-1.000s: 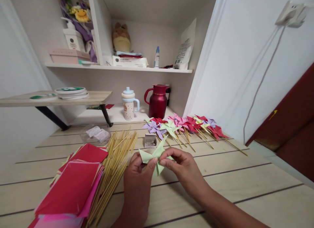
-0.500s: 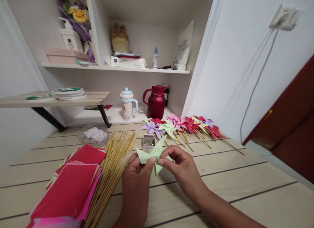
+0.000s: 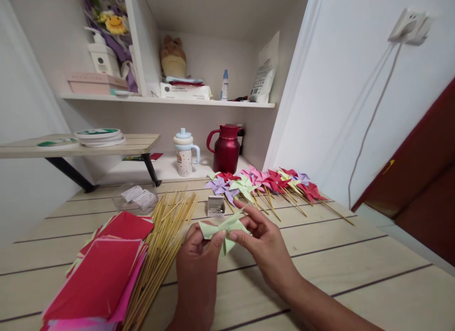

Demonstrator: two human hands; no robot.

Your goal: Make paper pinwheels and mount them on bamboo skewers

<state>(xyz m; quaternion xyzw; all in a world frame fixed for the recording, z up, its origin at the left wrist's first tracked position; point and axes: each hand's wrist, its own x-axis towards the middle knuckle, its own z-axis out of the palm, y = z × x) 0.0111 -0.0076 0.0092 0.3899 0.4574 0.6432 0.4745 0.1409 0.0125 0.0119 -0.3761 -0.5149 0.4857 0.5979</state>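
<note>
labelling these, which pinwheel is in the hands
The pale green pinwheel between the left hand and right hand, with no stick visible; the other pinwheels, including another pale green one, lie farther back on the table.

The head camera looks forward and down, hands (image 3: 268,245) close by

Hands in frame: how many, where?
2. The left hand holds the left side of the light green paper pinwheel, thumb near its centre; the right hand is at its right side, thumb also near the centre. No other hand shows.
</note>
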